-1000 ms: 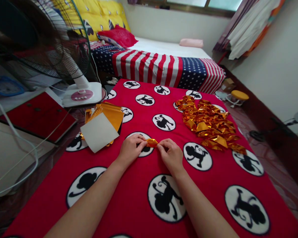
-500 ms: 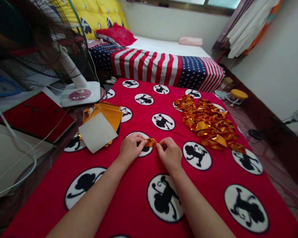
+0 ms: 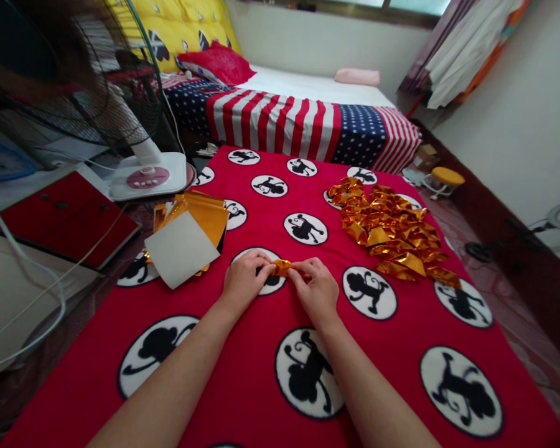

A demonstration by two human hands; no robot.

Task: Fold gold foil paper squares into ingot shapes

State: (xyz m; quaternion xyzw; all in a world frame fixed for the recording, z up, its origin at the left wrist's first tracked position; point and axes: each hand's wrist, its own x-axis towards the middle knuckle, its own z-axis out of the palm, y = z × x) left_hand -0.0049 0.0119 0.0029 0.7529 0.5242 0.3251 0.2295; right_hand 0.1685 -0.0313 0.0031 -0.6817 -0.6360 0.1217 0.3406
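A small folded piece of gold foil paper (image 3: 282,267) is held between my two hands, just above the red cloth (image 3: 242,373). My left hand (image 3: 248,275) pinches its left end between thumb and fingers. At the other end, my right hand (image 3: 316,285) has its thumb and fingertips closed on the paper. To the left lies a stack of gold foil sheets (image 3: 210,214), with a pale square sheet (image 3: 182,249) on top, plain side up. Several folded gold foil pieces (image 3: 387,230) sit in overlapping rows on the right.
An electric fan (image 3: 147,174) stands at the back left beside a red-topped surface (image 3: 70,211). Behind the cloth is a bed (image 3: 280,121) with a striped, starred cover. A yellow stool (image 3: 448,177) is on the floor at the right. White cables (image 3: 60,311) hang at the left.
My right thumb and fingers have closed further around the right end of the folded foil paper. My left hand keeps its pinch. The view has shifted very slightly.
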